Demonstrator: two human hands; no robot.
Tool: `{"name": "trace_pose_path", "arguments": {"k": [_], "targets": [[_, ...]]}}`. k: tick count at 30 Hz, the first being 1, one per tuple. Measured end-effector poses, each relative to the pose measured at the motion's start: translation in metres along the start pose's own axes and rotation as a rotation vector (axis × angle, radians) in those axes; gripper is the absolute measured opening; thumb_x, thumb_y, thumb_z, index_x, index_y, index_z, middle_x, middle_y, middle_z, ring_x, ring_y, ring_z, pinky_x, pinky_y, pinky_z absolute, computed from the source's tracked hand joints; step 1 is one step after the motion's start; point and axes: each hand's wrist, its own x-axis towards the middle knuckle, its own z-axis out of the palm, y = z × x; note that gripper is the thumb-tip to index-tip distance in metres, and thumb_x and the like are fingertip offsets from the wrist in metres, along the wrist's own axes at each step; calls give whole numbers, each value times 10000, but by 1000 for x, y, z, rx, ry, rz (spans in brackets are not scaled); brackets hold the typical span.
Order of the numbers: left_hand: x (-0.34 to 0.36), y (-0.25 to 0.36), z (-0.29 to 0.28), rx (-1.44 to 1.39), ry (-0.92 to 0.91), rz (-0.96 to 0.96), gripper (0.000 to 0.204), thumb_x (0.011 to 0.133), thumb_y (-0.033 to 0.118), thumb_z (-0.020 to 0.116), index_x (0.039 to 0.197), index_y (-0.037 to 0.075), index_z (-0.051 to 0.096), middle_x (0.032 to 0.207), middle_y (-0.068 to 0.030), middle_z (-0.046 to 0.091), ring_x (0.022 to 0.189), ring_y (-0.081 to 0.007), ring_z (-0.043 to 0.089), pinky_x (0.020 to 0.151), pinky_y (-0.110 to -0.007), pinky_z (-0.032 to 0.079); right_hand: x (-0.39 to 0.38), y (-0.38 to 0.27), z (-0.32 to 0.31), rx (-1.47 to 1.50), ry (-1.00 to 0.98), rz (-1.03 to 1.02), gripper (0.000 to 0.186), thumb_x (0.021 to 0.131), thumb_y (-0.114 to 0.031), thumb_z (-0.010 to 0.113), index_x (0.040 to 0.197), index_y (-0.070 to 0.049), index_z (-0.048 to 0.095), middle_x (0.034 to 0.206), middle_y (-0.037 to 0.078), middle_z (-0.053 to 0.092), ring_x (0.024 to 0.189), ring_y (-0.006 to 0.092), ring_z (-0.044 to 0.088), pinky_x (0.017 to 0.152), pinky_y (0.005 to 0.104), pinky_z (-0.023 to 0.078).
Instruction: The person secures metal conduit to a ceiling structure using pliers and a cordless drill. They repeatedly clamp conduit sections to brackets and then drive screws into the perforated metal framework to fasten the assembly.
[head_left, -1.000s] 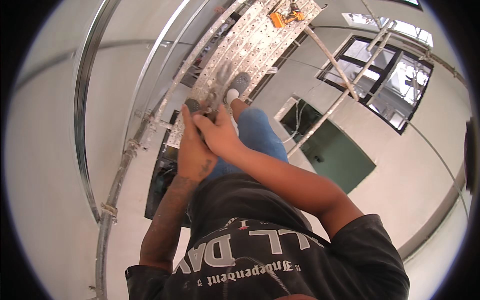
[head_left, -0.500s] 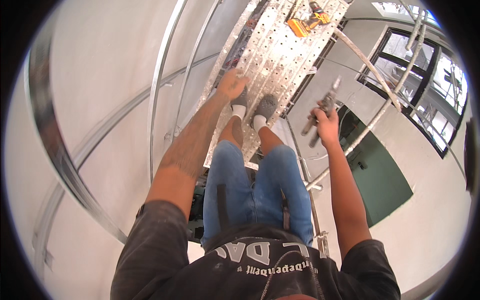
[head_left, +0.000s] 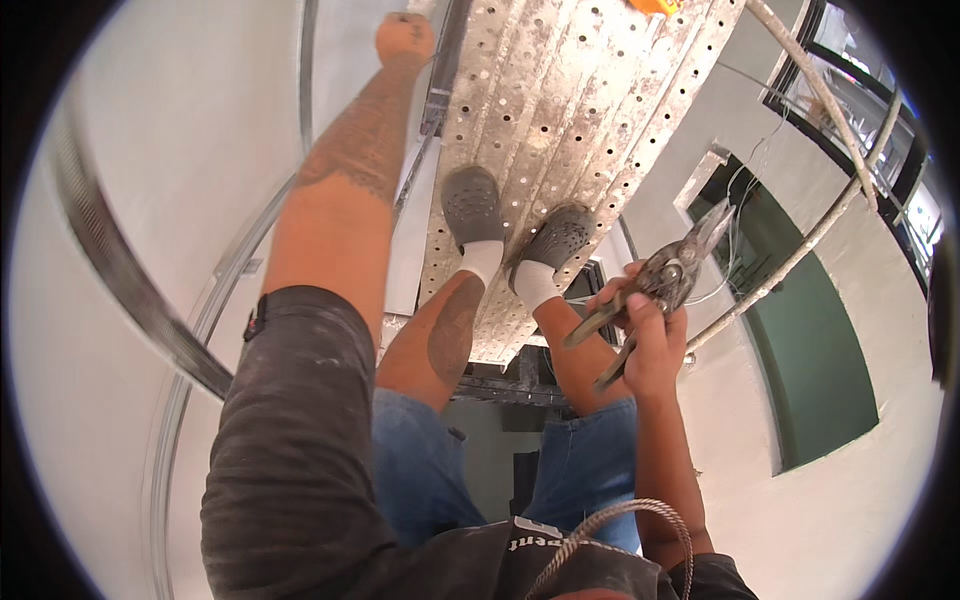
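Grey, worn metal makes up the tin snips [head_left: 652, 292] that are clasped in the right hand [head_left: 650, 345]. Short pointed blades are aimed up and to the right, and two long handles run down to the left; the blades are seen slightly parted. One handle is crossed by the fingers [head_left: 637, 305], while the other is pressed against the palm, so the hand is closed firmly around the tool. The snips are held out in the air to the right of the person's knees, just beside the edge of the scaffold plank [head_left: 570, 130], not touching it.

Higher up and to the left, the left hand [head_left: 405, 38] is stretched out with the arm nearly straight. It is closed into a fist at the plank's left edge, beside a metal rail [head_left: 432, 90]; whether anything is gripped inside it cannot be told.

Perforated, paint-spattered metal forms the plank, on which two grey perforated clogs [head_left: 472, 205] with white socks are planted. Blue denim shorts and a dark shirt are worn. A slanted scaffold tube [head_left: 800, 245] is seen to the right, past the snips.
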Motion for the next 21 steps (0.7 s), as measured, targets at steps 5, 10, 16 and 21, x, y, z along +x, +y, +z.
{"name": "trace_pose_path", "arguments": {"k": [5, 10, 16, 21], "targets": [[72, -132, 23, -437, -204, -243, 302, 941, 279, 609, 992, 10, 735, 821, -92, 681, 696, -216, 623, 603, -394, 508, 13, 3, -1, -20, -205, 17, 349, 994, -128, 525, 1304, 31, 533, 1072, 180, 663, 1011, 311, 688, 935, 475, 575], [115, -87, 53, -585, -497, -595, 342, 977, 311, 582, 1147, 44, 712, 1001, -110, 698, 808, -253, 650, 674, -459, 546, 18, -21, 16, 23, -43, 99, 355, 944, -134, 537, 1235, 70, 545, 1015, 178, 677, 986, 268, 662, 891, 430, 532], [124, -89, 51, -691, -833, -650, 328, 1018, 355, 594, 1159, 89, 723, 973, -63, 712, 805, -198, 654, 675, -425, 559, 28, -27, 8, 12, -72, 144, 381, 910, -139, 533, 1217, 86, 531, 994, 209, 679, 948, 294, 679, 890, 440, 541], [125, -102, 59, -700, -799, -611, 323, 1011, 326, 622, 1177, 69, 726, 961, -72, 717, 789, -198, 664, 668, -437, 561, 32, -26, 2, -50, -128, 178, 475, 929, -223, 556, 1300, 69, 498, 1011, 211, 661, 986, 360, 689, 919, 497, 555]]}}
